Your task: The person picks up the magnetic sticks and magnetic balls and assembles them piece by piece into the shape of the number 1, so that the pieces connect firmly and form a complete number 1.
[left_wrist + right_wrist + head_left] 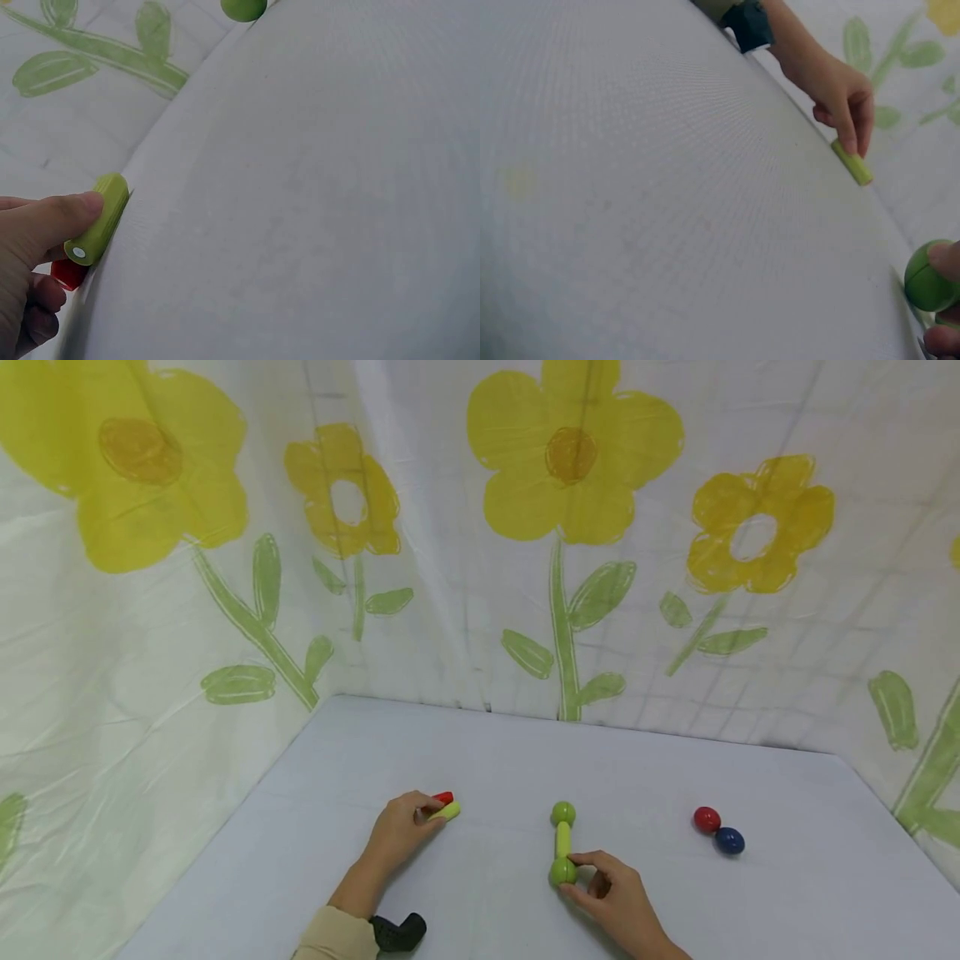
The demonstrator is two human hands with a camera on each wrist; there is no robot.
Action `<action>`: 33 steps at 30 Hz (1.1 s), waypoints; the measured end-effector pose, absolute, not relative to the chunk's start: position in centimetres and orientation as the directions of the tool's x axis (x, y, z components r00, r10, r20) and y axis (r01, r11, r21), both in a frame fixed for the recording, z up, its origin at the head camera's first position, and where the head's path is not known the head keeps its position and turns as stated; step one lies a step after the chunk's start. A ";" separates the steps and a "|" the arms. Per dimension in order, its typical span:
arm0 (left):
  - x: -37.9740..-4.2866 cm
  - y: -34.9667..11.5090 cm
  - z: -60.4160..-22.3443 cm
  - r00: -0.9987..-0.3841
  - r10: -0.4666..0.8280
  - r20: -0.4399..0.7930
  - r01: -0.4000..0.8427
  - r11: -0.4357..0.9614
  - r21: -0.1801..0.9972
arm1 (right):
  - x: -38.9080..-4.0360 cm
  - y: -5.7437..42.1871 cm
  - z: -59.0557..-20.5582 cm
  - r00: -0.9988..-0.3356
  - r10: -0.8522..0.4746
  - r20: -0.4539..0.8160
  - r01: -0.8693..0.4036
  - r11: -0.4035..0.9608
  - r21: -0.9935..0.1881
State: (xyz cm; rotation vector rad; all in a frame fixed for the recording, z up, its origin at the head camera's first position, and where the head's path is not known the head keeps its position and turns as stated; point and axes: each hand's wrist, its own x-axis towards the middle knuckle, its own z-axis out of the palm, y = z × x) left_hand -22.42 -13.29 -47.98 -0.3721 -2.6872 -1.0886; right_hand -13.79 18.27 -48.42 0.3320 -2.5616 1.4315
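Note:
At the table's left-centre, my left hand [401, 831] pinches a short yellow-green stick [112, 208] between thumb and fingers. A red stick [447, 797] lies right alongside it, partly covered by the fingers. My right hand [618, 897] has its thumb and index finger around a green ball [562, 871], close over the table. From that ball another yellow-green stick [562, 839] runs away from me to a second green ball [562, 813], the three lined up like a dumbbell. The right wrist view shows only fingertips [946, 259] on the near ball.
To the right, a red ball [707, 819] and a dark blue ball [730, 841] sit side by side on the white table [480, 752]. A flowered curtain [427, 610] hangs behind and at the sides. A black wrist device [401, 935] is by my left sleeve.

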 end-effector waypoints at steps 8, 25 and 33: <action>-22.5 -13.3 -48.0 -0.932 0.229 0.281 0.352 0.755 0.554 | -13.7 18.2 -48.3 -0.952 -0.099 0.288 -0.298 0.505 -0.810; -22.2 -12.7 -47.5 -0.942 0.229 0.244 0.327 0.785 0.527 | -13.8 18.3 -48.6 -0.958 -0.093 0.270 -0.279 0.497 -0.822; -21.7 -12.3 -47.3 -0.942 0.203 0.268 0.329 0.723 0.608 | -14.0 18.3 -48.5 -0.954 -0.097 0.285 -0.294 0.504 -0.812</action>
